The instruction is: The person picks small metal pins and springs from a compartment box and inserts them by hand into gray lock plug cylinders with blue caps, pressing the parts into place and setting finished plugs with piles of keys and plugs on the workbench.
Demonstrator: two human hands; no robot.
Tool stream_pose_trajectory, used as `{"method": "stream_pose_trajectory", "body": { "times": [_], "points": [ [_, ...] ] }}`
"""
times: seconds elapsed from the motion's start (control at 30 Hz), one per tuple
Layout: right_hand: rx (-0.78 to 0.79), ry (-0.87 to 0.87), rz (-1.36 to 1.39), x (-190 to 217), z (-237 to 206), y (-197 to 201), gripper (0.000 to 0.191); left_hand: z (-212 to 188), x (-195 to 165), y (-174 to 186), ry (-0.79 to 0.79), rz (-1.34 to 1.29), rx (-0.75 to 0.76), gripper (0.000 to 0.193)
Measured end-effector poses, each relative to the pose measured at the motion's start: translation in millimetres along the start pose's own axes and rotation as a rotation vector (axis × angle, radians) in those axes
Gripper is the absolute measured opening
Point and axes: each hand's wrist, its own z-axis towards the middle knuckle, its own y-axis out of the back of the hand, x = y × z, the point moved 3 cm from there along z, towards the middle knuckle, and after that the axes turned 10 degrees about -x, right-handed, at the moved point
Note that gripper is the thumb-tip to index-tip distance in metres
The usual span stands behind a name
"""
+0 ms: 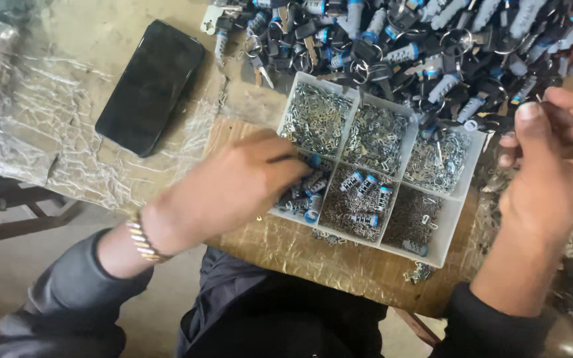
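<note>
Reaching into the tray's (460,178) near-left cell, the left hand (233,185) pinches among cylinders (313,182); the right hand (555,156), half curled, holds something small, ready.

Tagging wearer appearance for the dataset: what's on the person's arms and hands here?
Both hands are bare, with no gloves. The left hand has a gold-coloured link bracelet at the wrist, just ahead of a dark grey long sleeve that bunches at the forearm. The right hand has no jewellery that shows; its forearm ends in a dark, near-black cuff. No rings or markings can be made out.
</note>
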Motion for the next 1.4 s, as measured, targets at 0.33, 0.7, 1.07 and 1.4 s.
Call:
{"method": "stream_pose_trajectory", "body": {
  "times": [0.33,0.7,1.07,1.4],
  "points": [
    [-0.014,0.070,0.151,-35,9,16,0.017,41,13,-35,-0.099,0.391,0.068,0.034],
    [0.059,0.142,0.107,-51,13,27,0.014,37,15,-60,-0.058,0.314,0.038,0.049],
    [0.045,0.089,0.147,-40,7,17,0.015,40,26,-76,-0.062,0.311,0.034,0.039],
    [0.058,0.088,0.148,-29,6,10,0.012,46,24,-73,0.031,0.180,0.020,0.039]
  ]
}}
